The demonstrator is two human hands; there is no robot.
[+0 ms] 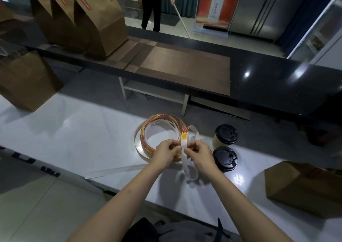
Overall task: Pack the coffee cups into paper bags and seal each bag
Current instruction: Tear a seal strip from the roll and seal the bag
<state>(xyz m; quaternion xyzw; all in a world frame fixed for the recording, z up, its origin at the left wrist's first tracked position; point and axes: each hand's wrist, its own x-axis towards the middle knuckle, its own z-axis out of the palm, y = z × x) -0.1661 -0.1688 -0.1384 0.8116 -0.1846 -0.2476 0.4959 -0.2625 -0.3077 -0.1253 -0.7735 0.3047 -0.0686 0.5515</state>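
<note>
- Head view: the left hand [165,152] and right hand [200,154] both pinch a sticker strip [185,140] at centre, above the table [74,130].
- The strip's roll [161,127] lies at 12 o'clock of the left hand.
- The far cup [226,136] and near cup [224,158], both lidded, stand at 3 o'clock of the hands.
- One bag [305,188] lies at 4 o'clock; sealed bags [103,25] stand at 11 o'clock.
</note>
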